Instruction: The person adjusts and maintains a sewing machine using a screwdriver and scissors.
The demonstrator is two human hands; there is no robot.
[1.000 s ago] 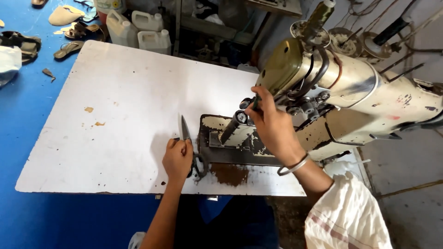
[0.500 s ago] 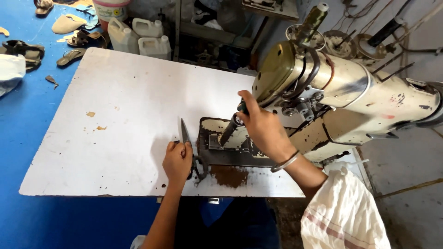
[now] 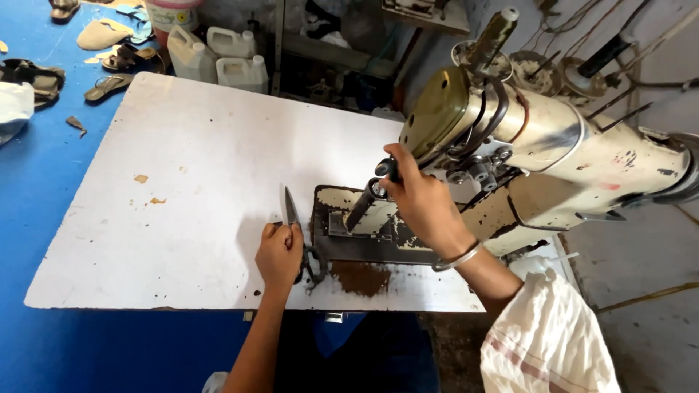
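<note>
A worn cream industrial sewing machine (image 3: 568, 153) stands on a white table (image 3: 189, 175). My right hand (image 3: 422, 204), with a metal bangle at the wrist, reaches up under the machine's head and pinches something small by the needle bar (image 3: 362, 207); what it grips is hidden. My left hand (image 3: 279, 255) rests on the handles of dark scissors (image 3: 291, 211) lying on the table just left of the machine's dark bed plate (image 3: 349, 244). The scissor blades point away from me.
White plastic jugs (image 3: 218, 62) stand on the floor behind the table. Sandals and shoe soles (image 3: 102, 44) lie on the blue floor at the far left. A brown stain (image 3: 360, 276) marks the table's near edge. A white cloth (image 3: 546, 342) covers my right shoulder.
My right hand has shifted slightly up toward the needle bar area. My left hand stays on the scissors. The view has tilted a little.
</note>
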